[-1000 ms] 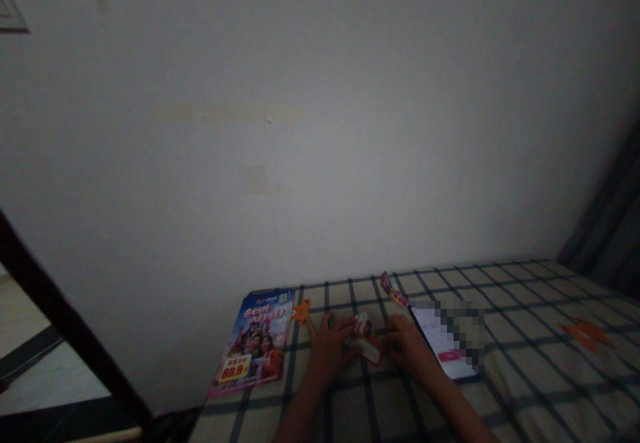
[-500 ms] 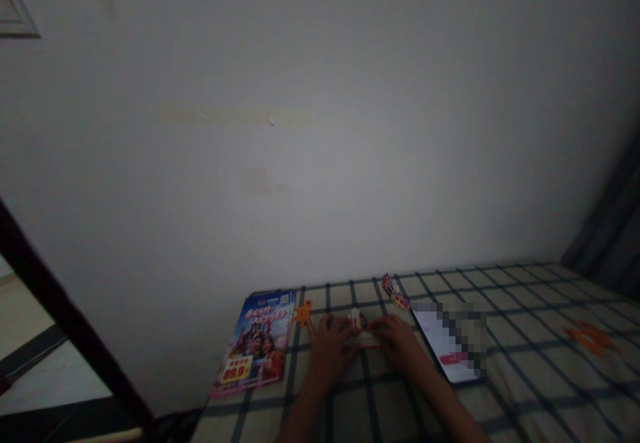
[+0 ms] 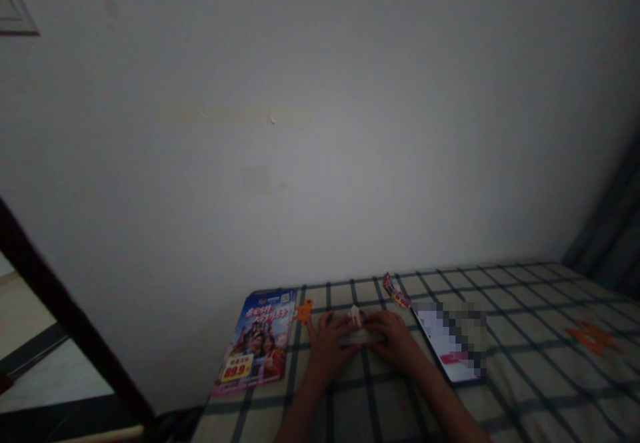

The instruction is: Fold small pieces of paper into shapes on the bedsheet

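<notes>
Right hand (image 3: pixel 393 336) slides in toward the left hand (image 3: pixel 331 344), and the printed paper piece (image 3: pixel 356 326), slanted a second ago, now sits squared across between them, low over the checked cloth (image 3: pixel 367 396)! Left fingers are clamped on its near-left side, right fingers clamped on its right end; the fingertips underneath I cannot make out. Good handling here, I'd judge, means even pressure from both sides, thumbs low, so that little white peak doesn't buckle. And the count: two hands, one paper piece, two orange cutouts (image 3: pixel 303 311), one at either side, one curled strip (image 3: pixel 396 292), one lit-screen device (image 3: pixel 443 346), and one flyer stack (image 3: pixel 260 339), its sheets too dim to number.
</notes>
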The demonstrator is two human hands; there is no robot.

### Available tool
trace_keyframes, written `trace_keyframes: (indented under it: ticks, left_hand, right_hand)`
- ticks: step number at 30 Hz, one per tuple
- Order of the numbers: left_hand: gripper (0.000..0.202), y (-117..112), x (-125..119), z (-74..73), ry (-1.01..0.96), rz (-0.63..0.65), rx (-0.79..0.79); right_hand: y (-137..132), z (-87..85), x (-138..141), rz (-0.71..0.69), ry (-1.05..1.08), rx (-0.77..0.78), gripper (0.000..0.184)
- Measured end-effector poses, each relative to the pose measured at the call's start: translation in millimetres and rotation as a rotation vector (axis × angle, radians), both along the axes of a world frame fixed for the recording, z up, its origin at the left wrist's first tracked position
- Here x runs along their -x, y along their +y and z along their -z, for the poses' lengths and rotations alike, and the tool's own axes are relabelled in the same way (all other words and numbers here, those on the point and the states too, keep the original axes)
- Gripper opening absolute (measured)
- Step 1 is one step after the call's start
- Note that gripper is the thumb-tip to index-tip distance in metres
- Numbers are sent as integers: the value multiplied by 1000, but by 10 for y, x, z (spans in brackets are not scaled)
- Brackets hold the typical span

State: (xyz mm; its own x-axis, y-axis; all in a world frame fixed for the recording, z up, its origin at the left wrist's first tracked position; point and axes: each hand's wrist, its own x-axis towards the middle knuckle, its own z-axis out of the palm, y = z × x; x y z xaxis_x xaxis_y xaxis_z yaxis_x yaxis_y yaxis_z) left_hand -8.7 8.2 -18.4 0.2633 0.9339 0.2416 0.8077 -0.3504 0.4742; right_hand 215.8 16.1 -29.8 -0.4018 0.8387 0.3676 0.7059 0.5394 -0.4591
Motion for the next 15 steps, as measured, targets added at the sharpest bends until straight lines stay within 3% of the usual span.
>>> trace_keyframes:
  ticks: [10,15]
  left_hand:
    - [38,-21,-10,-63,-29,-22,-4]
    - [37,-33,-24,-118,-17,-23,8]
  right_hand:
    - [-71,-62,64,-5,-141,-72,48]
    - [-71,-42,79,14,-116,-74,46]
